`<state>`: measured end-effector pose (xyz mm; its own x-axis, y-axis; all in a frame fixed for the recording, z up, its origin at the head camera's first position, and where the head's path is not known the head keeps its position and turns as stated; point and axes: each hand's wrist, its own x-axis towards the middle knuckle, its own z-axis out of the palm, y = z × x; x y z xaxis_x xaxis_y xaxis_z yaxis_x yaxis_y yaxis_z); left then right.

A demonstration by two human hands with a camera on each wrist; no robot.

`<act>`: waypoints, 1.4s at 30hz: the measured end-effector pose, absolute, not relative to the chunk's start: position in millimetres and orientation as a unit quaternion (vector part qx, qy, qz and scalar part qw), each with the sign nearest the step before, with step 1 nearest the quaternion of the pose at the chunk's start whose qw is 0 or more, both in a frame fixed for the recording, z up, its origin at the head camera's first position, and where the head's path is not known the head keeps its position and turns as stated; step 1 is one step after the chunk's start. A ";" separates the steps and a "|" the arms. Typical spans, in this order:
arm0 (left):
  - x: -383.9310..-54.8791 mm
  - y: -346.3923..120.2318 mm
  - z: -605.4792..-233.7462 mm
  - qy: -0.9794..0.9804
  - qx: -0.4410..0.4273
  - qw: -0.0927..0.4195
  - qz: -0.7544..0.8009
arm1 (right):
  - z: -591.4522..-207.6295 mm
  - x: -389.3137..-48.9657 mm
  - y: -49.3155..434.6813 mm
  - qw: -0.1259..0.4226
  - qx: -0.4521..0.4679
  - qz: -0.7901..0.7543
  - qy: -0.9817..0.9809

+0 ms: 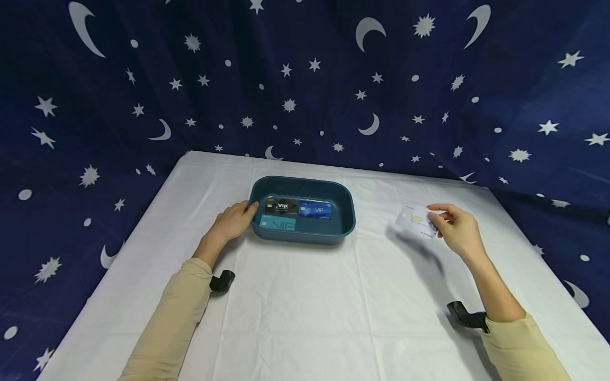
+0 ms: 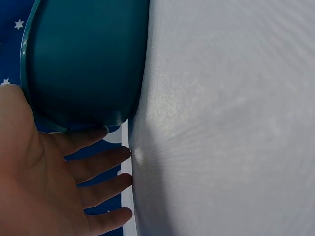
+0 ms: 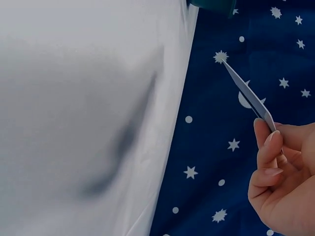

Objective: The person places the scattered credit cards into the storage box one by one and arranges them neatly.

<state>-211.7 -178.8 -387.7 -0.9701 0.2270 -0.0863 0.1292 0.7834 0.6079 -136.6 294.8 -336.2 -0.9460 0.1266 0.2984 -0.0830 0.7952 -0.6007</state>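
Note:
My right hand [image 1: 458, 231] pinches a white VIP card [image 1: 412, 220] with gold lettering, held above the tabletop to the right of a teal plastic bin [image 1: 305, 237]. In the right wrist view the card [image 3: 246, 91] shows nearly edge-on between thumb and fingers. Inside the bin lie a black VIP card [image 1: 281, 206], a blue VIP card [image 1: 315, 210] and a light teal VIP card [image 1: 277, 223]. My left hand [image 1: 233, 221] holds the bin's left end, thumb over the rim; the other fingers spread along the outside in the left wrist view.
A white cloth [image 1: 305, 307] covers the table. Behind and beside it hangs a dark blue curtain [image 1: 305, 90] with moons and stars. Black wrist mounts [image 1: 222, 282] sit on both forearms.

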 end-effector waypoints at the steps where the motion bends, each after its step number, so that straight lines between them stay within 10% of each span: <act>1: -211.7 -178.8 -387.7 0.941 0.095 0.078 0.315 | -335.4 -137.3 293.8 0.163 -0.011 0.319 -0.934; 42: -212.0 -179.5 -387.4 0.941 0.090 0.080 0.315 | -316.6 -176.4 234.0 0.145 0.057 0.355 -0.922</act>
<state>-212.0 -179.5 -387.4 -0.9710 0.2196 -0.0945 0.1186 0.7856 0.6072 -176.4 234.0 -316.6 -0.9513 -0.0021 0.3082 -0.2085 0.7410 -0.6384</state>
